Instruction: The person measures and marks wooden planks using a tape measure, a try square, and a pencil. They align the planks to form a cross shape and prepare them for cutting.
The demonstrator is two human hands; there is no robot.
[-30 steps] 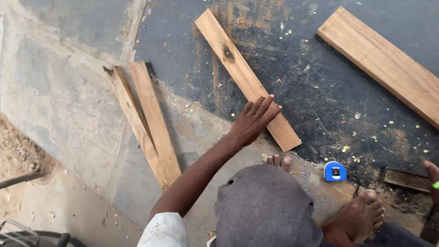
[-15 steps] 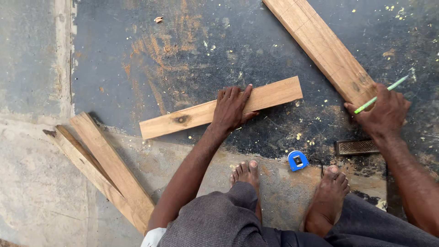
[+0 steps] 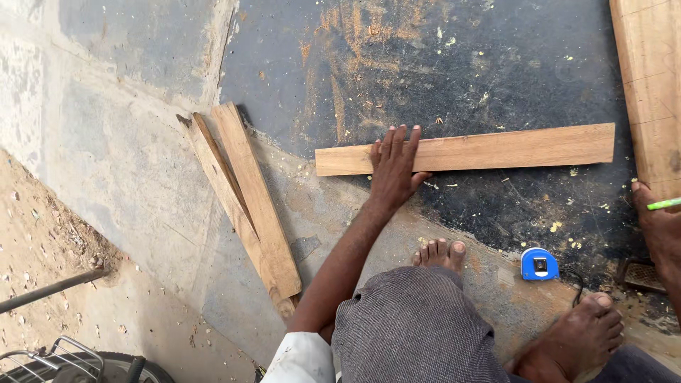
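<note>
My left hand [image 3: 392, 170] lies flat, fingers spread, on the left part of a narrow wooden plank [image 3: 496, 150] that lies crosswise on the dark floor. My right hand [image 3: 656, 223] shows at the right edge, closed around a green pencil [image 3: 663, 204], beside the lower end of a wide wooden board [image 3: 649, 85]. My bare feet [image 3: 440, 253] rest on the floor below the plank, and my knees in grey cloth fill the bottom of the view.
A blue tape measure [image 3: 539, 264] lies between my feet. Two thin wood strips [image 3: 248, 206] lie stacked at the left on the concrete. A dark flat tool [image 3: 642, 275] sits at the right. A wheel and metal rack [image 3: 71, 362] show at bottom left.
The narrow plank has turned from slanted to nearly level under my left hand. The view shifted, so my right hand with the pencil now sits at the right edge.
</note>
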